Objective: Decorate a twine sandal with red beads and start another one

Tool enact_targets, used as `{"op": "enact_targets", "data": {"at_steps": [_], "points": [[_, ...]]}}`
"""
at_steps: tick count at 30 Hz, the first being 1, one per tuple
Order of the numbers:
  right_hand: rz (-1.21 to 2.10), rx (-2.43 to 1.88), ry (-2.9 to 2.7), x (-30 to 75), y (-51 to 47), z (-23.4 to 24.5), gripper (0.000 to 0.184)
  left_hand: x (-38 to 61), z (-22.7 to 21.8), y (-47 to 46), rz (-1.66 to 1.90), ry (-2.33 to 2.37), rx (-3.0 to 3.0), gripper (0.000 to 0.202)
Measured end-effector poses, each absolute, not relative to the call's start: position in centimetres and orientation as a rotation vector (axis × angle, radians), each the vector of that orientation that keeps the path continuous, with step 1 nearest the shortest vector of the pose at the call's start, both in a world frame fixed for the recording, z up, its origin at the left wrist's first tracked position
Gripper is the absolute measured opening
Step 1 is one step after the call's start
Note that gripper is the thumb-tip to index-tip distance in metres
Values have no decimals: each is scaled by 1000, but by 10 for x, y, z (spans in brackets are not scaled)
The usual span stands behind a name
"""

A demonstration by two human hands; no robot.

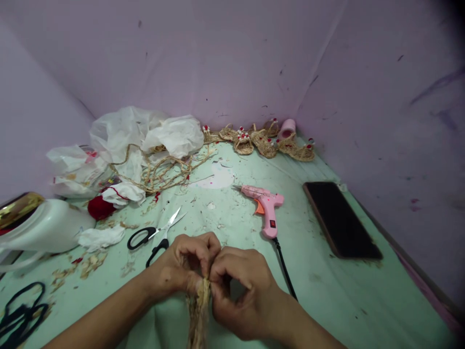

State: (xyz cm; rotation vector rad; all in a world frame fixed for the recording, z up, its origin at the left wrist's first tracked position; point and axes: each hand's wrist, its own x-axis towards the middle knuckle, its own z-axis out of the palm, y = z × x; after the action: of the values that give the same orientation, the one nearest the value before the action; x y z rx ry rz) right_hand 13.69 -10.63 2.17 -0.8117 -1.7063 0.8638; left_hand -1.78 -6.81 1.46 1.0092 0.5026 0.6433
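Observation:
My left hand [185, 264] and my right hand [245, 286] meet low in the middle of the head view. Both pinch the top end of a bundle of dry tan plant fibre [198, 317], which hangs down past the bottom edge. Just beyond my left hand lie black-handled scissors [163, 232] with the blades apart. A pink glue gun [267, 206] rests on its side beyond my right hand, its black cord running back toward my right wrist.
A dark phone [341, 220] lies at right. Along the wall sit several small woven slippers [242, 144] with red and white beads. Braided cord [163, 177], plastic bags [127, 131], red yarn [101, 207] and a white jug [54, 225] crowd the left. Fibre scraps litter the green cloth [319, 300].

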Motion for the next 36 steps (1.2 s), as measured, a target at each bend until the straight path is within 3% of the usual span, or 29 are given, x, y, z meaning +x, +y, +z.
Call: {"op": "enact_targets", "data": {"at_steps": [5,10,13,17,21,28,33,36], "points": [[1035,-977,-1569,132,-107,20,11,-20,17,-65,633,485,1114,14],[1674,-1211,-1069,128,-102,23,5,-23,17,-60,662,515,1171,15],[1821,-1109,-1016,136,-97,24,5,-27,17,-56,656,553,1184,14],[1490,-1017,-1495,154,-96,25,23,-31,19,-52,584,647,1267,14],[1291,-954,-1706,159,-99,22,28,-30,20,-54,553,671,1281,17],[1047,-878,-1776,155,-93,18,15,-28,19,-55,564,693,1180,19],[788,-921,-1627,155,-89,14,14,-20,17,-61,628,836,876,54],[795,-899,-1582,154,-90,14,13,-15,15,-65,689,840,799,44]]}}
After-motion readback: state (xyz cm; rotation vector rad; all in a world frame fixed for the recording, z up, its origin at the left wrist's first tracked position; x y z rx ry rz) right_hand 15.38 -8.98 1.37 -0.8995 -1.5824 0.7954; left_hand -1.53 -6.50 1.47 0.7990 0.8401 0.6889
